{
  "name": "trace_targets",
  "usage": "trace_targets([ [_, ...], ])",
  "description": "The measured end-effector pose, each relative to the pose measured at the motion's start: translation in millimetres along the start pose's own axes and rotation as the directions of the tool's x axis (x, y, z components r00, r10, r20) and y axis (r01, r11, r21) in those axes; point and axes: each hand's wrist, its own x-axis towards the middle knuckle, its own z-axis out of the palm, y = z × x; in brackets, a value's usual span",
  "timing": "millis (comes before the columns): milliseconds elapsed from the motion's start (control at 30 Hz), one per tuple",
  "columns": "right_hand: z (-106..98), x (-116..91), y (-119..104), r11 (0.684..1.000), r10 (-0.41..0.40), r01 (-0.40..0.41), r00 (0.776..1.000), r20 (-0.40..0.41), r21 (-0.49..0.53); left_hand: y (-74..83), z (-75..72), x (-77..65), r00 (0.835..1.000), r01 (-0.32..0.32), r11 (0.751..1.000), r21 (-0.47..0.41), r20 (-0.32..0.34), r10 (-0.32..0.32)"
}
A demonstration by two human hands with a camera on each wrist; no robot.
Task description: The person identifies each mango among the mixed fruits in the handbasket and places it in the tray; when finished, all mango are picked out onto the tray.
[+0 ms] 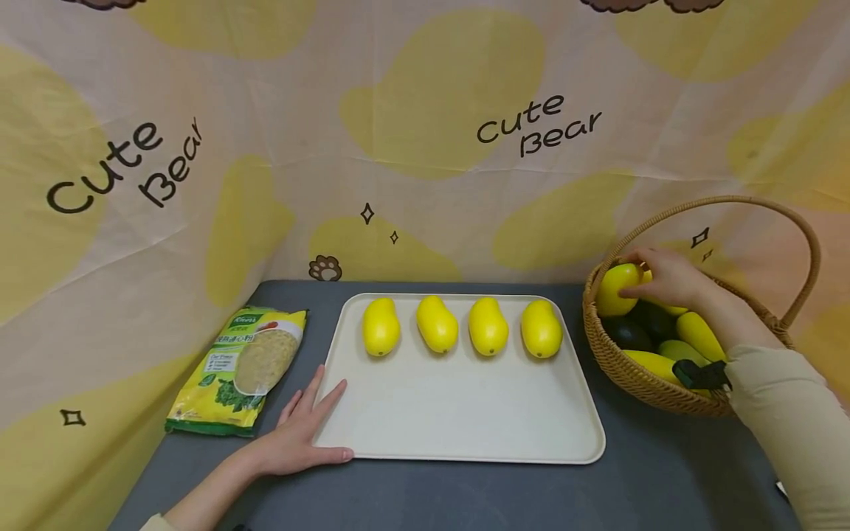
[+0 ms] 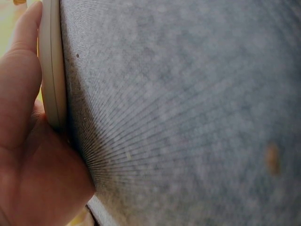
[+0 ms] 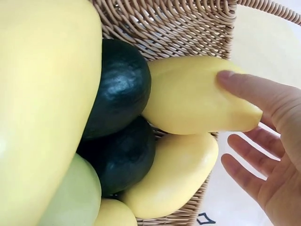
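Inside the wicker basket (image 1: 624, 380) at the right, my right hand (image 1: 677, 279) pinches a yellow mango (image 1: 612, 293) near the left rim. In the right wrist view, the thumb lies on top of this mango (image 3: 188, 96), while the index fingertip is hidden behind it and the other fingers stand off. My left hand (image 1: 295, 441) rests at the left edge of a cream tray (image 1: 458, 413), fingers spread and thumb along the front corner. A row of several yellow mangoes (image 1: 437, 324) lies along the tray's far side.
Around the held mango, the basket contains dark green rounded fruits (image 3: 124, 87), a light green one (image 3: 75, 193) and more yellow ones (image 3: 174, 174). The tall basket handle (image 1: 730, 199) arches over it. A yellow Knorr packet (image 1: 235, 369) lies left of the tray. Printed cloth (image 1: 425, 147) hangs behind.
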Motion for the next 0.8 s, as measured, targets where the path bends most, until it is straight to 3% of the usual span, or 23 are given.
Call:
trace_targets([
  [300,-13.7,-14.6,-12.8,0.997,0.073,-0.072,0.996,-0.045,0.02,-1.3,-0.5,-0.1,1.0,0.007,1.0,0.017,-0.009,-0.007],
  [467,-22.3,-29.6,-16.6,0.987,0.147,-0.14,0.985,-0.09,0.079,-1.3,-1.7,-0.6,1.0,0.013,1.0,0.022,-0.012,-0.013],
  [633,-29.1,-51.1,-22.8,0.966,0.236,-0.225,0.968,-0.081,0.127,-1.4,-2.1,-0.5,1.0,0.018,1.0,0.019,-0.006,-0.017],
  [800,-26.1,-76.8,-35.9,0.923,0.324,-0.278,0.934,-0.15,0.267,-0.7,-1.8,0.0,1.0,0.01,1.0,0.013,0.005,-0.01],
])
